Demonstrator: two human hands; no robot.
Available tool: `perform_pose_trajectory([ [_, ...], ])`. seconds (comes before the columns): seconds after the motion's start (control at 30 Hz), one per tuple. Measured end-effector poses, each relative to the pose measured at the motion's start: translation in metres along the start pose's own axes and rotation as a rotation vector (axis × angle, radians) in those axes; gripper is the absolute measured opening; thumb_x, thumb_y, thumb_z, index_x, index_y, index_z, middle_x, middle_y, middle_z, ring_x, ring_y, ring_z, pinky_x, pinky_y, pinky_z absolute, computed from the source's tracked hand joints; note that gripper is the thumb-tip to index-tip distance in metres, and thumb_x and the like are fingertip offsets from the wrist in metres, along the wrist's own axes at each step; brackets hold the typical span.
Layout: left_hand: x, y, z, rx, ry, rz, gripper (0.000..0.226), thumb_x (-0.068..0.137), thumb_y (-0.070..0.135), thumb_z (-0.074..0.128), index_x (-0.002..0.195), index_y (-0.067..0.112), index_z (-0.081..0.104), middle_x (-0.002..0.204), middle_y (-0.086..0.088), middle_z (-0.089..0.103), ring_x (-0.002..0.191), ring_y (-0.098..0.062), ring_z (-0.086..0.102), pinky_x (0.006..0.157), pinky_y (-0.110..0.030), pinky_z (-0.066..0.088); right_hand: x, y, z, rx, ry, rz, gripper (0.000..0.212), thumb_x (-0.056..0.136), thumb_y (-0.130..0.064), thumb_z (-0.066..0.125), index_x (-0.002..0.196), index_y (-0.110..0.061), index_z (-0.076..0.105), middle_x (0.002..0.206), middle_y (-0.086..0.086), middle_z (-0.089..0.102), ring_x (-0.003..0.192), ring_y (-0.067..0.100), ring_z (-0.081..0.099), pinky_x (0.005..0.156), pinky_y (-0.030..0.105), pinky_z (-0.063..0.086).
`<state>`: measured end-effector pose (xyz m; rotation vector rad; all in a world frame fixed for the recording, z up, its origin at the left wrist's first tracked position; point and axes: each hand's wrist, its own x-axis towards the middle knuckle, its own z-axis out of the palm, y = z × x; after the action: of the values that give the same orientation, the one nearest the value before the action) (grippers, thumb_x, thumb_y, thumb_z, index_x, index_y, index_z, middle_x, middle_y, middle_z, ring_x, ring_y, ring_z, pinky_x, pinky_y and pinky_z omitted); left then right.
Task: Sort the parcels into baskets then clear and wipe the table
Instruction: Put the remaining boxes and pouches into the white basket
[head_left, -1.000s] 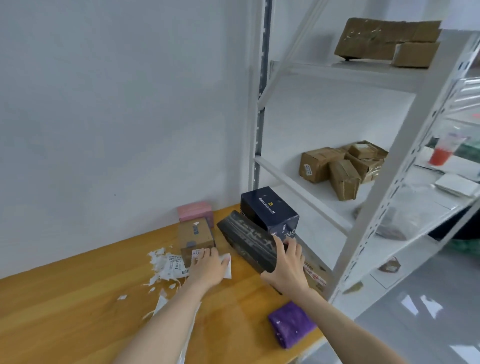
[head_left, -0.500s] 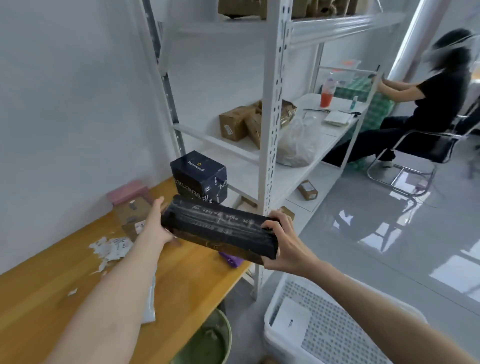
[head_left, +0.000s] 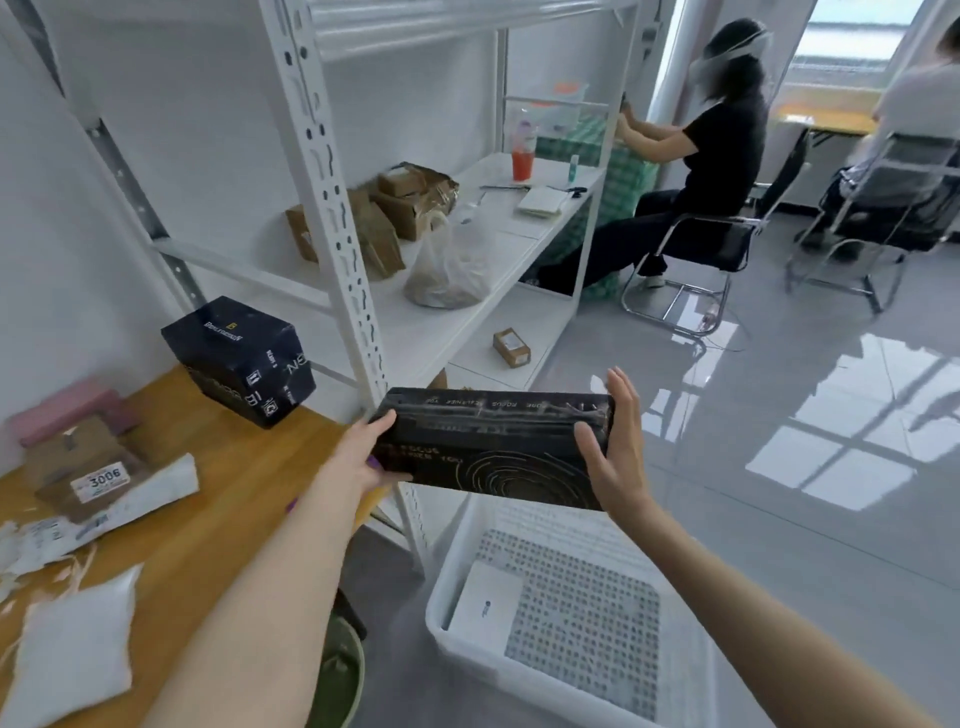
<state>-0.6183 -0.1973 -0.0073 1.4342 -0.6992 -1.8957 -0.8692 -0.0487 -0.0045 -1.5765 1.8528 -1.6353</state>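
A long flat black box hangs in the air above the white perforated basket, past the table's right end. My left hand grips its left end, thumb on top. My right hand presses flat against its right end with fingers straight. A white parcel lies in the basket. On the wooden table stand a dark blue cube box, a pink box, a brown carton labelled 3006 and a white bag.
A white metal shelf rack stands right of the table with brown cartons and a plastic bag. A green bin sits under the table edge. Torn paper scraps litter the table. Two people sit on chairs at the far right.
The black box has travelled right, off the table, to above the white basket. My right hand's fingers have straightened against the box end. My view has swung right and down.
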Motion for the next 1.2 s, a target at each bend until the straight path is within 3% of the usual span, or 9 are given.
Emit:
perform_pose_trajectory([
  [0.17,0.008,-0.064,0.08,0.03,-0.04,-0.054,0.031,0.09,0.017,0.062,0.118,0.011,0.052,0.106,-0.011,0.051,0.112,-0.041,0.046,0.079,-0.067,0.047,-0.001,0.062,-0.07,0.025,0.058,0.466,0.076,0.09,-0.056,0.029,0.148,-0.007,0.027,0.155,0.007,0.027,0.143,0.018,0.023,0.116,0.026,0.016],
  [0.23,0.011,-0.088,0.096,0.068,-0.023,-0.087,0.034,0.09,0.016,0.062,0.121,0.01,0.05,0.107,-0.012,0.052,0.108,-0.038,0.047,0.077,-0.065,0.048,-0.012,0.087,-0.087,0.043,0.021,0.6,0.063,0.099,-0.049,0.028,0.148,-0.009,0.029,0.154,0.005,0.03,0.142,0.018,0.025,0.118,0.033,0.017],
  [0.33,0.022,-0.126,0.114,0.126,0.01,-0.131,0.014,0.092,0.012,0.059,0.104,0.01,0.054,0.113,-0.016,0.053,0.106,-0.036,0.049,0.084,-0.066,0.045,-0.03,0.13,-0.103,0.029,0.001,0.753,0.051,0.103,-0.038,0.025,0.148,-0.015,0.03,0.152,0.003,0.034,0.14,0.019,0.03,0.117,0.036,0.021],
  [0.47,0.04,-0.166,0.117,0.199,-0.01,-0.182,0.02,0.092,0.002,0.055,0.112,0.008,0.054,0.121,-0.02,0.055,0.109,-0.038,0.051,0.088,-0.064,0.045,-0.06,0.174,-0.112,-0.066,-0.081,0.86,0.048,0.103,-0.039,0.024,0.147,-0.021,0.032,0.148,0.004,0.04,0.135,0.024,0.038,0.111,0.036,0.027],
  [0.63,0.089,-0.221,0.121,0.43,-0.028,-0.206,0.035,0.092,-0.011,0.043,0.12,0.01,0.047,0.113,-0.009,0.055,0.1,-0.026,0.052,0.086,-0.042,0.043,-0.107,0.239,-0.104,-0.143,-0.066,1.027,0.043,0.104,-0.029,0.029,0.145,-0.02,0.035,0.144,0.004,0.044,0.13,0.027,0.043,0.105,0.039,0.034],
  [0.8,0.134,-0.261,0.129,0.655,-0.088,-0.232,0.034,0.093,-0.003,0.047,0.124,0.009,0.042,0.125,-0.005,0.052,0.113,-0.024,0.047,0.091,-0.031,0.035,-0.15,0.285,-0.089,-0.062,0.041,1.202,0.033,0.101,-0.017,0.032,0.132,-0.019,0.041,0.124,0.004,0.054,0.108,0.025,0.052,0.088,0.036,0.04],
  [0.97,0.222,-0.304,0.127,0.809,-0.151,-0.316,0.063,0.086,0.025,0.058,0.141,0.01,0.031,0.141,-0.011,0.044,0.125,-0.029,0.045,0.107,-0.045,0.037,-0.153,0.34,-0.077,-0.003,0.074,1.3,0.03,0.099,-0.016,0.037,0.127,-0.006,0.041,0.116,0.009,0.053,0.101,0.024,0.053,0.076,0.03,0.041],
  [1.1,0.243,-0.335,0.129,0.852,-0.109,-0.337,0.053,0.089,0.019,0.055,0.135,0.012,0.029,0.13,-0.013,0.047,0.116,-0.029,0.049,0.102,-0.043,0.041,-0.179,0.379,-0.061,0.038,0.075,1.413,0.029,0.098,-0.027,0.042,0.118,-0.007,0.041,0.107,0.009,0.054,0.098,0.023,0.053,0.081,0.036,0.044],
  [1.2,0.276,-0.381,0.115,0.944,-0.112,-0.379,0.064,0.078,0.03,0.061,0.132,0.017,0.03,0.131,-0.013,0.044,0.113,-0.027,0.048,0.1,-0.04,0.041,-0.217,0.425,-0.041,0.056,0.083,1.476,0.033,0.097,-0.035,0.045,0.115,-0.008,0.043,0.11,0.009,0.055,0.1,0.023,0.054,0.083,0.038,0.046],
])
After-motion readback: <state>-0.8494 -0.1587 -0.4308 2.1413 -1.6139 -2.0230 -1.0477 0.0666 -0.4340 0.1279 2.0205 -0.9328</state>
